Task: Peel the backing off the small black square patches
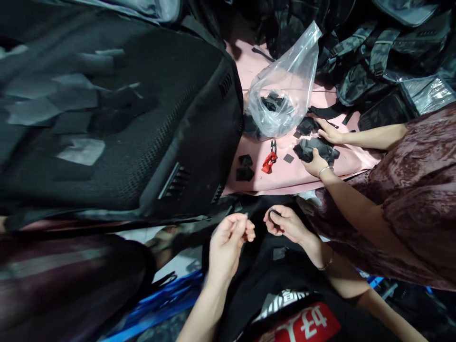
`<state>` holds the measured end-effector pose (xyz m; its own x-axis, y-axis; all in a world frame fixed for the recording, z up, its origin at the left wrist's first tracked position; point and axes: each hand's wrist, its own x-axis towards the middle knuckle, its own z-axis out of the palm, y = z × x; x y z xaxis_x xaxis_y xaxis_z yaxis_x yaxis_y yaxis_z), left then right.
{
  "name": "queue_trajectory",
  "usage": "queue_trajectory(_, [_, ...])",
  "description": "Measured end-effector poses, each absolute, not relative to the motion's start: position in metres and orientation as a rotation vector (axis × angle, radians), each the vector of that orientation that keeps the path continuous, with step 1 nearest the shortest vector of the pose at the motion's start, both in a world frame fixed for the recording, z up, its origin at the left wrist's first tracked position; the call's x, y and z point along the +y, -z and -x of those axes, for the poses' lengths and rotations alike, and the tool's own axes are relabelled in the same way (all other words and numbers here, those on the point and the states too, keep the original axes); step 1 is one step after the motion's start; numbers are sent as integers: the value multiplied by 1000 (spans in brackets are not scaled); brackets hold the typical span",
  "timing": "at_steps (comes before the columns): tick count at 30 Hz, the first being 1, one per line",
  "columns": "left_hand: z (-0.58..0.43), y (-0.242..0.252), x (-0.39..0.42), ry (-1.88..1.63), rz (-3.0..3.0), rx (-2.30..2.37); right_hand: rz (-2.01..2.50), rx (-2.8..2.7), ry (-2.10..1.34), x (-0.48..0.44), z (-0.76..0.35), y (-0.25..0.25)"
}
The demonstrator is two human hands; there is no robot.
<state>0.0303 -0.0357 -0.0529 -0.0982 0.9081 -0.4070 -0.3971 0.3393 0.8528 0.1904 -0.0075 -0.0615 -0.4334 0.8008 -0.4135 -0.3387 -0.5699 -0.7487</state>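
My left hand [230, 237] is raised low in the middle, its fingers curled into a pinch; what they hold is too small to make out. My right hand [285, 223] is close beside it, pinching a small black strap piece [273, 212]. Both hover over dark fabric on my lap, just below the edge of a large black mesh-backed backpack [117, 123].
A pink table surface [285, 175] carries a clear plastic bag [285, 90] of black pieces, red thread snips [270, 161] and small black scraps [245, 167]. A co-worker in a maroon sleeve [413, 199] presses both hands on black pieces [315, 148]. More black bags [374, 57] pile behind.
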Motion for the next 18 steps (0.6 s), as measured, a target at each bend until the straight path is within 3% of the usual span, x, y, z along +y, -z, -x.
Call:
queue_trajectory(11, [-42, 56, -40, -1045, -852, 1364, 1251, -1022, -1713, -12, -180, 69])
queue_trajectory(18, [-46, 51, -32, -1086, -591, 1207, 1177, -892, -1973, -9, -181, 67])
